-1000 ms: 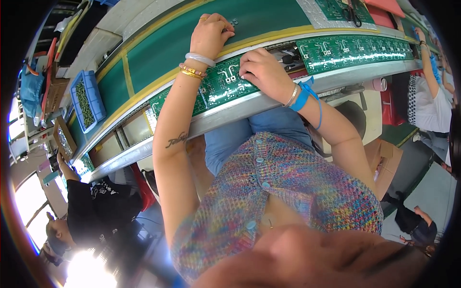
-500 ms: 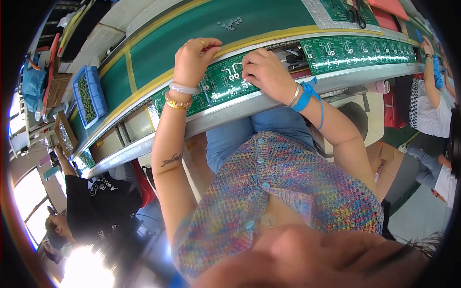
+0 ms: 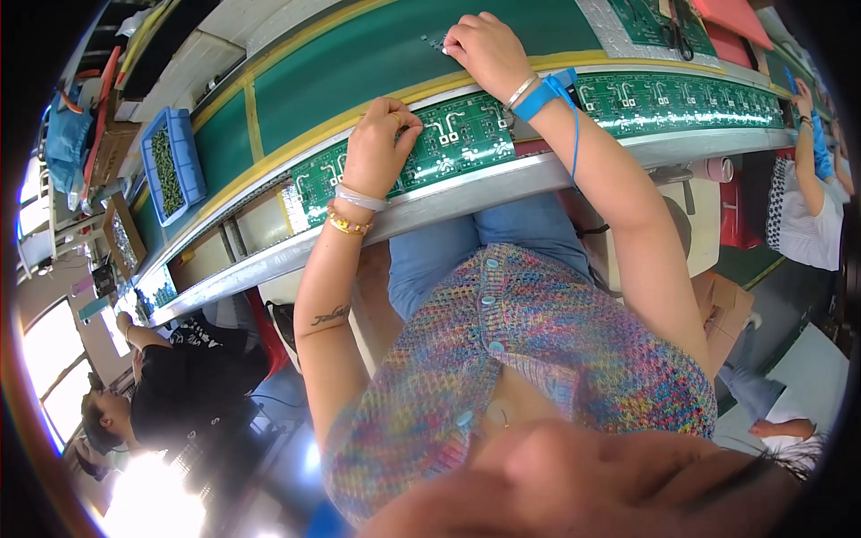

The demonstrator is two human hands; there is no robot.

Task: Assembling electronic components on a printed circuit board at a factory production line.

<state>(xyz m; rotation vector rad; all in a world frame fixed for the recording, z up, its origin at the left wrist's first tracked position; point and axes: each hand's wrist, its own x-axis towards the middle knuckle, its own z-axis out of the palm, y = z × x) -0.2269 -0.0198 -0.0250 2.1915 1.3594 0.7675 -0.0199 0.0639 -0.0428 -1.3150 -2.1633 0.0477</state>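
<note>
- Since a moment ago my right hand [image 3: 484,49] has left the circuit board and gone forward onto the green belt [image 3: 359,63], where it now sits over the small parts [image 3: 434,40] lying there. My left hand [image 3: 377,148] has stayed on the board.
- The green belt is the biggest thing ahead of me, running from lower left to upper right, with a yellow stripe along its near edge.
- The circuit board [image 3: 448,143] lies on the metal rail [image 3: 466,193] between the belt and my lap. Its long axis follows the belt, and more boards [image 3: 682,94] carry on in a row to my right.
- A blue tray [image 3: 175,170] full of small dark pieces sits well off to my left, beside the belt.
- My left hand is the nearer one to the board: it rests on its left half, fingers curled and pressed down, thumb tucked close. I cannot tell if anything is pinched under them.
- My right arm is stretched forward past the board's far edge, the blue wrist strap [image 3: 545,92] just above the board. Those fingers are bunched together, tips down at the small parts, which lie just left of the knuckles; whether they already grip one is hidden.
- So the parts lie beyond the board, nearest my right hand.
</note>
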